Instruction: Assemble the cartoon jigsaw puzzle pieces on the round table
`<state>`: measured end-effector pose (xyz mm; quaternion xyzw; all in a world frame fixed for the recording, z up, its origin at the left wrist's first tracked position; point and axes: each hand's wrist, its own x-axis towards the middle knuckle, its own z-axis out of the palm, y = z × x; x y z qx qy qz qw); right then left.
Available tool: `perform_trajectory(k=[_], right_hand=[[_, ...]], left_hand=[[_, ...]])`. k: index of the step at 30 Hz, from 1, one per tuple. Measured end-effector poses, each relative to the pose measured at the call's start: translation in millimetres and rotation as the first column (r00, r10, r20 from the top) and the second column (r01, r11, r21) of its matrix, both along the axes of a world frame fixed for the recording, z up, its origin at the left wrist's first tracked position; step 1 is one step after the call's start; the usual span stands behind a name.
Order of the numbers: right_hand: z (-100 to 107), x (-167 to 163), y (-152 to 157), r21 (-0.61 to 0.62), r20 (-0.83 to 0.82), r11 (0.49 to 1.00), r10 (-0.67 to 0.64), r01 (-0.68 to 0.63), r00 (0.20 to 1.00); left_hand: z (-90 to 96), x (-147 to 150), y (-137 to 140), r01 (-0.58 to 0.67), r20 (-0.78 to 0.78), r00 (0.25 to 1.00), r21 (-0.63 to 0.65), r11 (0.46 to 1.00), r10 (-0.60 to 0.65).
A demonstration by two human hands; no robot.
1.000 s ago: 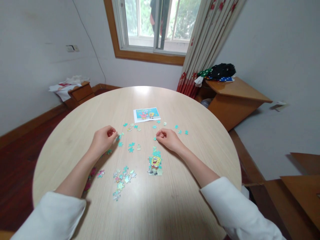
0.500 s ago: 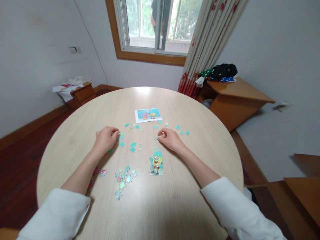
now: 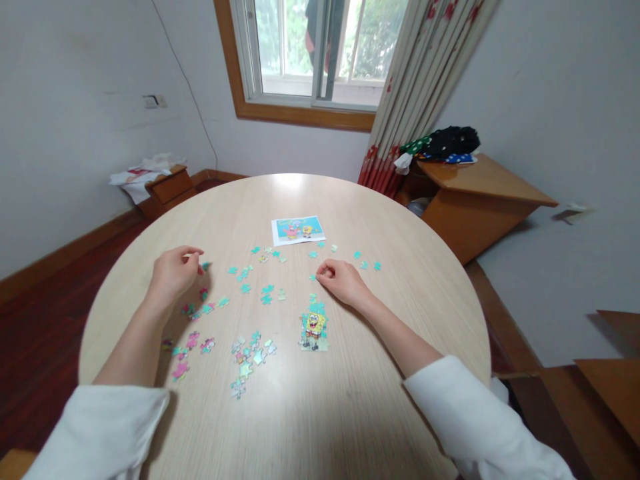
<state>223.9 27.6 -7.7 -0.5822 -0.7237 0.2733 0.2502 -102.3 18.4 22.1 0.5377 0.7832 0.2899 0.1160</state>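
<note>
My left hand (image 3: 175, 275) hovers over the left of the round table, thumb and forefinger a little apart. A teal puzzle piece (image 3: 206, 266) is just beyond its fingertips. My right hand (image 3: 341, 280) rests right of centre, its fingers pinched at the edge of a small teal jigsaw piece (image 3: 313, 277). Below that hand lies a joined puzzle section (image 3: 315, 327) showing a yellow square cartoon figure. Loose teal pieces (image 3: 267, 289) are scattered between my hands. Nearer me are pink pieces (image 3: 193, 340) and a cluster of pale pieces (image 3: 258, 355).
A printed reference picture (image 3: 299, 230) lies toward the far side of the round table (image 3: 380, 407). Several teal pieces (image 3: 377, 266) lie beyond my right hand. Past the table stand a window, a curtain (image 3: 415, 87) and a wooden cabinet (image 3: 493, 183) with cloth on top.
My left hand has moved left, uncovering a teal piece and several pink ones. The right hand stays in place, its forefinger and thumb drawn closer together.
</note>
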Motion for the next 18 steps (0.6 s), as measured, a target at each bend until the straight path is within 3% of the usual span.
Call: perform_trajectory(k=[7, 11, 14, 18], right_hand=[[-1.9, 0.5, 0.1, 0.029, 0.005, 1.0, 0.012, -0.012, 1.0], [-3.8, 1.3, 0.6, 0.034, -0.001, 0.999, 0.016, -0.016, 1.0], [-4.6, 1.9, 0.9, 0.035, 0.0, 0.999, 0.019, -0.019, 1.0], [-3.5, 1.6, 0.6, 0.032, 0.004, 0.999, 0.02, -0.02, 1.0]], left_hand=[[7.1, -16.7, -4.3, -0.027, 0.115, 0.993, -0.12, 0.992, 0.041], [9.7, -18.7, -8.5, 0.034, 0.115, 0.993, -0.168, 0.985, -0.015], [11.4, -14.8, -12.0, 0.19, 0.205, 0.968, -0.239, 0.952, -0.141], [14.6, -1.4, -16.6, 0.514, 0.32, 0.846, -0.275, 0.812, -0.427]])
